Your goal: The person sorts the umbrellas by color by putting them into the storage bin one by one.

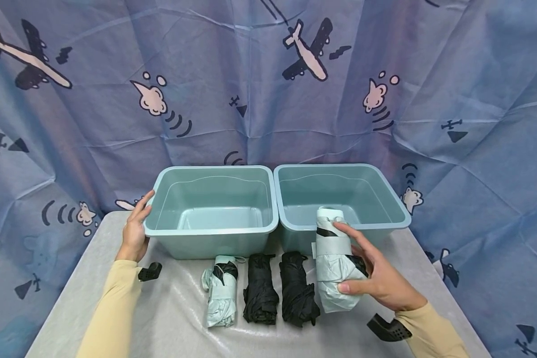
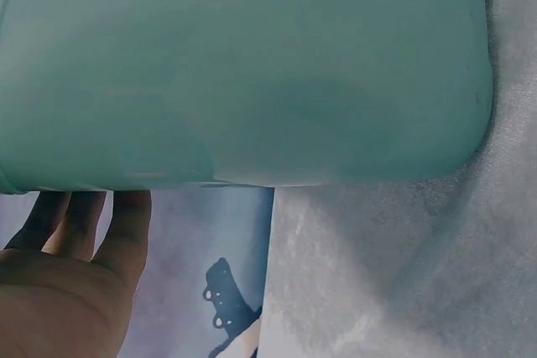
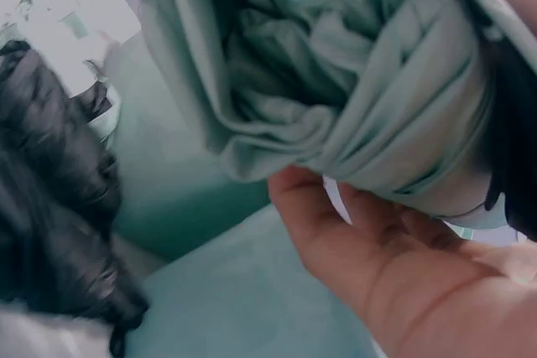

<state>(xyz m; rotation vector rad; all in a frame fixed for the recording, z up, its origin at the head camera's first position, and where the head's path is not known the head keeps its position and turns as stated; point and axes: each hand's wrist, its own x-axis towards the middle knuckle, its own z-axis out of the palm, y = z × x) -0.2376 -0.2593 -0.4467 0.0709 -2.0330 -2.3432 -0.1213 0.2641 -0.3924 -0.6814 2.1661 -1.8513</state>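
My right hand (image 1: 380, 278) grips a folded light-green umbrella (image 1: 333, 258) with black patches, raised upright before the right bin, its top overlapping the bin's front rim. In the right wrist view, the gathered pale fabric of this umbrella (image 3: 336, 81) fills the top, with the fingers beneath. My left hand (image 1: 136, 231) rests its extended fingers against the left side of the left teal bin (image 1: 212, 244). In the left wrist view, the fingers (image 2: 130, 228) meet that bin's wall (image 2: 252, 81). The right teal bin (image 1: 297, 239) stands beside it. Neither bin shows anything inside.
On the grey table (image 1: 170, 308), in front of the bins, lie another light-green folded umbrella (image 1: 223, 293), a black folded umbrella (image 1: 260, 291) and a second black one (image 1: 297, 291). Behind the bins hangs a blue curtain (image 1: 250, 89) printed with airplanes.
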